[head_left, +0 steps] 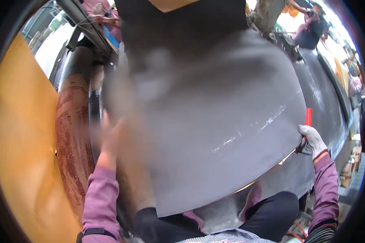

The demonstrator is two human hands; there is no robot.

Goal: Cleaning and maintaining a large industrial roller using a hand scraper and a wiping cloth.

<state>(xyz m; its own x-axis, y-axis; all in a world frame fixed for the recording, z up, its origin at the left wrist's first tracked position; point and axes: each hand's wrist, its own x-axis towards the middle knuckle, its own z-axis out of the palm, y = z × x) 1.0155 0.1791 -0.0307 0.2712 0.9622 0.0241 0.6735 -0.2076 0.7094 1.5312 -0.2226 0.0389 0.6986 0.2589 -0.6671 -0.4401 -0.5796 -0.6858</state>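
A large dark grey sheet (215,117) lies before me, pale scuffs near its lower right part and its near edge above my knees. At the sheet's right edge, my right hand (312,137), in a white knit glove with a dark red cuff, is closed around a red-handled tool (309,117). The tool's lower end is mostly hidden by the hand. My bare left hand (111,131) is smeared by motion by the sheet's left side, next to a blurred tan strip (134,162). Whether its fingers hold anything cannot be seen.
Left of the sheet runs a worn reddish roller (74,141). Yellow-orange sheeting (24,133) covers the far left. Another dark, glossy surface (324,97) stretches along the right. Two other people (310,28) are partly visible at the back, one on each side.
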